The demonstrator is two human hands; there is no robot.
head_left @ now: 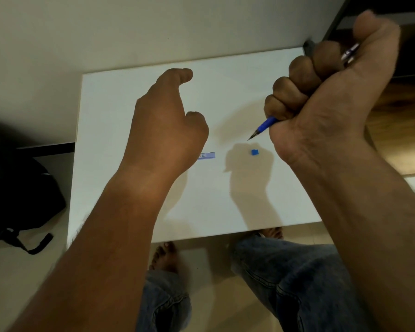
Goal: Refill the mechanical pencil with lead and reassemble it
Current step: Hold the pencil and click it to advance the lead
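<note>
Right hand (321, 92) clenches the pencil (266, 124); left hand (168, 121) hovers loose, empty, over the lead case (207, 155). That blue cap (254, 152) on the desk (130, 97) could get knocked off.

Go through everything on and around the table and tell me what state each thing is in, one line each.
mechanical pencil: gripped in a fist, tip pointing down-left above the table.
right hand: fingers closed around the pencil.
left hand: loosely curled, seemingly empty, above the lead case.
lead case: flat on the table, partly hidden.
blue cap: off the pencil, on the table.
</note>
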